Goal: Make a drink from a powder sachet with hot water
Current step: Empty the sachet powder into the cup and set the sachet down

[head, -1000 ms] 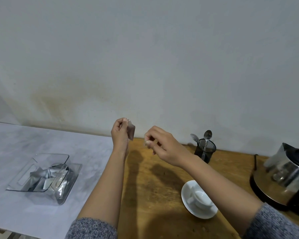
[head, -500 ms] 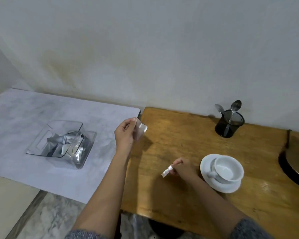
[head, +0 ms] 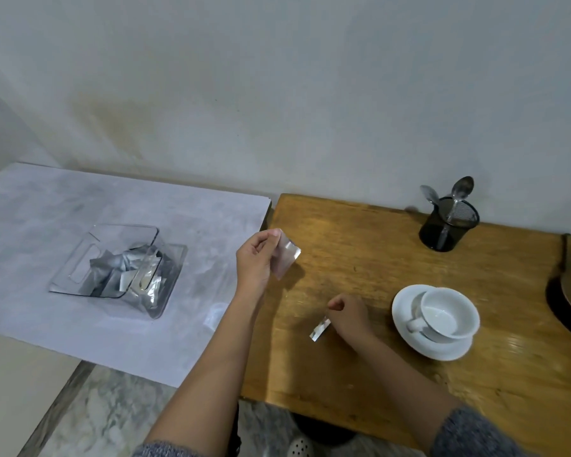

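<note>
My left hand (head: 256, 262) holds a silver sachet (head: 287, 257) upright over the left edge of the wooden table (head: 360, 245). My right hand (head: 348, 316) rests low on the table with its fingers curled; a torn-off silver strip (head: 319, 329) lies on the wood at its fingertips, and I cannot tell whether they still pinch it. To the right, an empty white cup (head: 447, 315) sits on a white saucer (head: 409, 334). A dark kettle base (head: 566, 301) with the kettle's metal edge shows at the far right.
A clear plastic bin (head: 119, 265) with several silver sachets sits on the white marble-look surface (head: 47, 206) to the left. A black mesh holder (head: 447, 227) with two spoons stands by the wall. A gap to the floor runs between the two surfaces.
My right hand came down from beside the sachet to the table with the torn strip. The view tilted down, and the left hand kept the sachet raised.
</note>
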A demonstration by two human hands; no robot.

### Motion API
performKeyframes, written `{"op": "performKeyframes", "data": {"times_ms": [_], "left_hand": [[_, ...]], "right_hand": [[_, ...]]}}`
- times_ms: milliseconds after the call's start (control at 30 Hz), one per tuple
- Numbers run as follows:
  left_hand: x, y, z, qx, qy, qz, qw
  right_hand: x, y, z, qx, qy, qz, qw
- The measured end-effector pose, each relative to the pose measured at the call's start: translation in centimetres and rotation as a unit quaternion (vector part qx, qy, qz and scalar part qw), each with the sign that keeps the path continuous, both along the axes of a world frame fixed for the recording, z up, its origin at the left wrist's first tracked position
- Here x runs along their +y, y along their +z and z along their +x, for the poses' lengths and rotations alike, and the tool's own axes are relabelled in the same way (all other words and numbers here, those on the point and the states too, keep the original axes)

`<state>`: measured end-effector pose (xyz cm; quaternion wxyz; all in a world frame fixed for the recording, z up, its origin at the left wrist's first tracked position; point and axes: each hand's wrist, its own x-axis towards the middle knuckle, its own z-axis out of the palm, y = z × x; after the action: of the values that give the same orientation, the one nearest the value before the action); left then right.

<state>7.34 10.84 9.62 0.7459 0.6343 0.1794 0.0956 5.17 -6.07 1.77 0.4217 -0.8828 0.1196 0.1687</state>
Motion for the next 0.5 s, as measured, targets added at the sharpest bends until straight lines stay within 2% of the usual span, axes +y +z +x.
{"op": "performKeyframes", "data": {"times_ms": [67, 100, 167, 233, 300, 500], "left_hand": [[-1.2, 0.4, 0.4, -0.001, -0.018, 0.000, 1.000], [-1.9, 0.7, 0.7, 0.000, -0.026, 0.000, 1.000], [-3.3, 1.0, 1.3, 0.002, -0.034, 0.001, 0.999], [-4.9, 1.4, 1.9, -0.005, -0.040, -0.005, 0.999], [-6.9, 2.0, 2.4, -0.005, -0.059, 0.002, 0.998], [-13.5, 4.1, 2.5, -0.031, -0.091, 0.003, 0.995]], "right_hand": [[0.1, 1.3, 0.0, -0.042, -0.030, 0.062, 0.997], [0.2, 2.2, 0.1, -0.056, -0.052, 0.124, 0.989], [-0.1, 4.4, 0.1, -0.056, -0.079, 0.267, 0.959], [-0.9, 6.2, 0.1, -0.063, -0.073, 0.352, 0.931], [-1.8, 7.3, 0.1, -0.090, -0.064, 0.367, 0.924], [-5.1, 8.8, -0.7, -0.176, -0.107, 0.310, 0.928]]}}
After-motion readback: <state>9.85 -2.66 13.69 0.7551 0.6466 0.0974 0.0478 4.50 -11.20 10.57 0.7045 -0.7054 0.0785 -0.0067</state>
